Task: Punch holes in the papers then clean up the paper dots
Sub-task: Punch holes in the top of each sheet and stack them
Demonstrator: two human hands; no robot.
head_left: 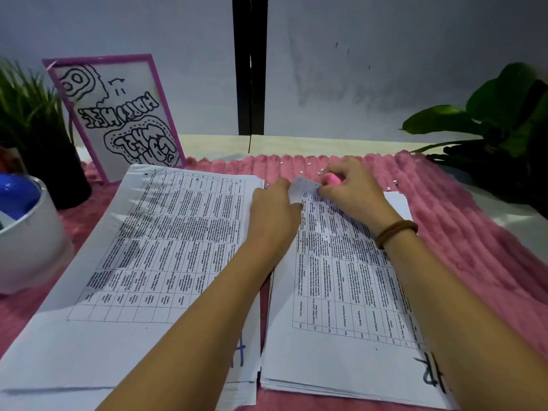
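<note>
Left paper stack point(133, 247) beside right paper stack point(326, 351) (white dots point(310, 164) beyond)

Framed sign point(118, 114), pink mat point(459, 232) — grassy plant point(26, 114), leafy plant point(504, 108)

Dim, cool, bluish light is recorded throughout; the white left stack point(124, 345) is rendered grey-blue. A source to the upper left is indicated by feathery shadows lying across that stack's print, on the side of the grassy plant point(26, 114). A faint smudged shadow is noted on the wall point(341, 84). The leafy plant point(504, 120) is crushed to near black. The pink hole punch point(332, 179) in the right hand point(353, 191) is smeared to a featureless blob. Fine print is illegible. Wide-angle bowing is observed at the edges, where the purple frame point(118, 114) leans outward
</note>
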